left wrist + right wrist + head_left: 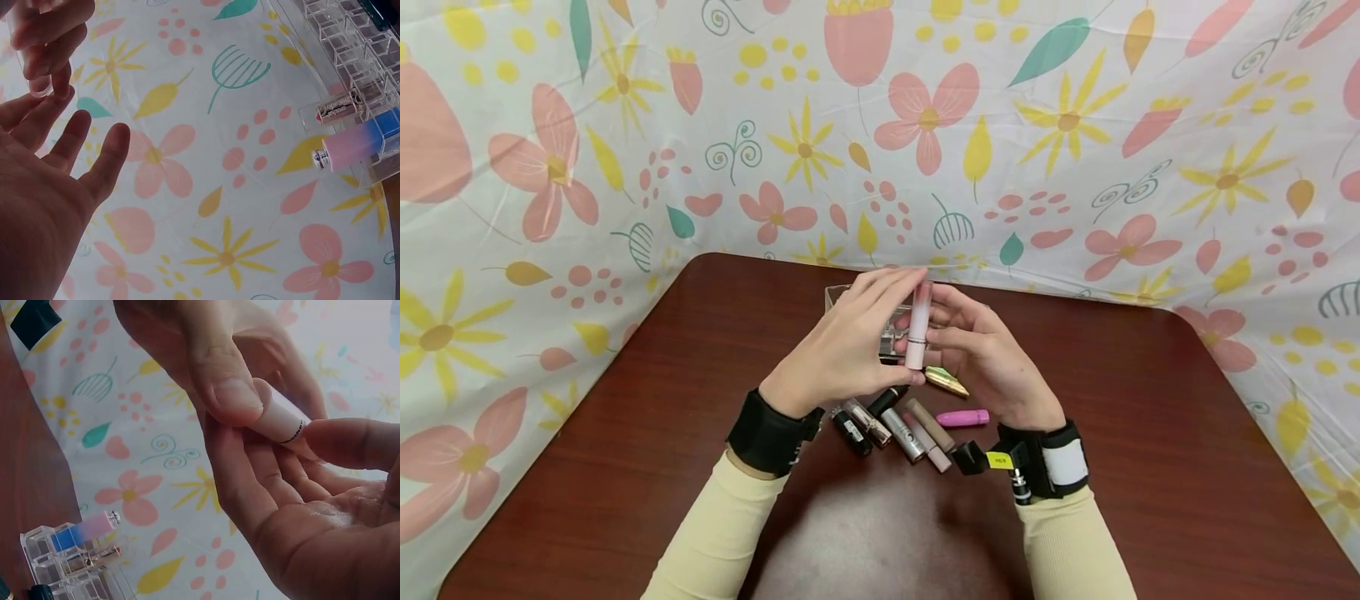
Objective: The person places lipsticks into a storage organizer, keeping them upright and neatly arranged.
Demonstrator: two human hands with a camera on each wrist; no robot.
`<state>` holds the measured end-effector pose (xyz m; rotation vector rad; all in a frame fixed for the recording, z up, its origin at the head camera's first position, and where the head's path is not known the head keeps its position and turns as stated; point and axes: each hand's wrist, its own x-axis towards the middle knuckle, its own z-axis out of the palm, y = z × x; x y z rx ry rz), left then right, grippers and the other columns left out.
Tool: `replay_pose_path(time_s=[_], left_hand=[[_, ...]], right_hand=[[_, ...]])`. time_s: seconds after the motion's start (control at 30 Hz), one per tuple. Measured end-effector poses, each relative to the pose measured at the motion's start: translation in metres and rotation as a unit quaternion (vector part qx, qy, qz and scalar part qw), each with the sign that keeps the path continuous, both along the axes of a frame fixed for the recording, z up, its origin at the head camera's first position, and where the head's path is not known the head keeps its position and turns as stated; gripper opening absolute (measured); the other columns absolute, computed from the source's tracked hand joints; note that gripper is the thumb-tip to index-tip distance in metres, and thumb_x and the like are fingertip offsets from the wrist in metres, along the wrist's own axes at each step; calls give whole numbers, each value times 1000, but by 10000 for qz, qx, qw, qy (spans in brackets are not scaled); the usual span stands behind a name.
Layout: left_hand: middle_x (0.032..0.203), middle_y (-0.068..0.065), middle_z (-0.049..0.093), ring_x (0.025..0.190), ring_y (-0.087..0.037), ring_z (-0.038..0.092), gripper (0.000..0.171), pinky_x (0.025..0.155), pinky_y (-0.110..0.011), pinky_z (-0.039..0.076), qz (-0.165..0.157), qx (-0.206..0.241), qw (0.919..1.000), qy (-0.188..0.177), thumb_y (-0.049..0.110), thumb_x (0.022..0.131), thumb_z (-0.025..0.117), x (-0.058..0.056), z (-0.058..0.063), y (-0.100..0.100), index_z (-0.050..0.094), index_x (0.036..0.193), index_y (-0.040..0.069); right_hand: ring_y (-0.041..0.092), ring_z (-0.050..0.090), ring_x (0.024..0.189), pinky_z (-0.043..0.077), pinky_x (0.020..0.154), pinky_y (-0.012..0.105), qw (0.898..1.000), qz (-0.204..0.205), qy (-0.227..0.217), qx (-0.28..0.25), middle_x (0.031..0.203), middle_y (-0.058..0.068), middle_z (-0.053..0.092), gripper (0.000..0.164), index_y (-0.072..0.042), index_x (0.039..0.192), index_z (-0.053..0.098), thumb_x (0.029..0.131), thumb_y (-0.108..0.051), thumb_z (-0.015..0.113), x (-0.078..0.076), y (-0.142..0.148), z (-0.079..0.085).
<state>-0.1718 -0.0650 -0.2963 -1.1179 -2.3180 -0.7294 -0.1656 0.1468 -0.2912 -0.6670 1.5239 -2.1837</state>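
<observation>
A pale pink lipstick tube [916, 337] with a clear, pink-tinted upper half stands nearly upright between both hands. My left hand [842, 342] spans it end to end, thumb at its bottom and fingertips at its top. From the other side, my right hand [1003, 358] pinches the middle, its thumb [350, 442] on the tube and its fingers behind. Below the hands lie several lip products, among them a bright pink tube [962, 418], a silver tube [902, 435], a black tube [852, 431] and a gold one [946, 381].
Behind the hands stands a clear compartmented organizer [837, 294], partly hidden. In the left wrist view, a pink-and-blue tube [359, 145] and a small labelled tube [340, 107] lie in the organizer. A floral cloth [925, 167] hangs behind the brown table [625, 467].
</observation>
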Motion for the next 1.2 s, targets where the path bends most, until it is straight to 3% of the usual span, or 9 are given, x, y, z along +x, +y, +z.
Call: replay_pose_path(time_s=[0.1, 0.2, 0.27, 0.37, 0.67, 0.9, 1.03, 1.2], left_hand=[[154, -6, 46, 144, -24, 40, 106, 118, -40, 37, 198, -121, 9993, 292, 37, 71, 92, 2, 1, 3, 36, 157, 10], [151, -7, 48, 141, -25, 43, 98, 112, -43, 41, 468, -304, 9964, 635, 29, 74, 87, 4, 1, 5, 37, 156, 8], [152, -8, 47, 141, -25, 43, 98, 109, -44, 43, 570, -381, 9947, 771, 28, 75, 86, 5, 1, 6, 36, 157, 8], [153, -8, 45, 141, -25, 43, 102, 109, -44, 43, 549, -349, 9948, 786, 33, 73, 89, 4, 0, 7, 35, 157, 8], [152, -10, 44, 139, -25, 44, 106, 116, -40, 39, 355, -200, 9975, 572, 45, 71, 90, -4, -12, 9, 39, 155, 6], [152, -9, 40, 139, -22, 42, 101, 114, -35, 42, 237, -215, 9993, -198, 44, 77, 86, -12, -31, 12, 37, 155, 5], [151, -8, 40, 136, -23, 43, 99, 109, -35, 45, 295, -272, 9977, -543, 43, 77, 86, -16, -38, 14, 38, 155, 5], [148, -9, 42, 132, -25, 46, 99, 110, -38, 45, 402, -479, 9965, -557, 46, 77, 86, -21, -44, 15, 39, 154, 6]], right_hand=[[22, 72, 100, 61, 85, 35, 9997, -224, 44, 123, 119, 9, 66, 38, -6, 140, 48, 103, 3, 48, 0, -2, -1], [16, 69, 95, 60, 78, 31, 9962, -751, 148, 414, 112, 4, 64, 32, -8, 132, 53, 101, -1, 56, 1, -7, 0], [13, 66, 92, 59, 72, 29, 9921, -1081, 200, 597, 108, 2, 63, 29, -10, 128, 56, 100, -2, 60, 1, -9, 0], [13, 66, 92, 60, 74, 28, 9907, -1186, 206, 640, 105, 2, 64, 30, -8, 128, 58, 99, -2, 60, 0, -9, -1], [15, 72, 101, 62, 81, 32, 9972, -621, 99, 409, 114, 4, 71, 42, -1, 144, 50, 102, -1, 53, -10, -6, -12], [18, 73, 99, 61, 80, 30, 9985, -226, -346, 366, 114, 6, 71, 42, 2, 145, 42, 104, 2, 44, -20, -5, -29], [17, 73, 96, 61, 77, 30, 9970, -236, -506, 535, 112, 6, 70, 37, 2, 142, 45, 105, -1, 45, -27, -4, -38], [15, 69, 91, 60, 67, 29, 9905, -533, -372, 1209, 112, 5, 63, 36, 0, 141, 46, 105, -6, 50, -32, -5, -44]])
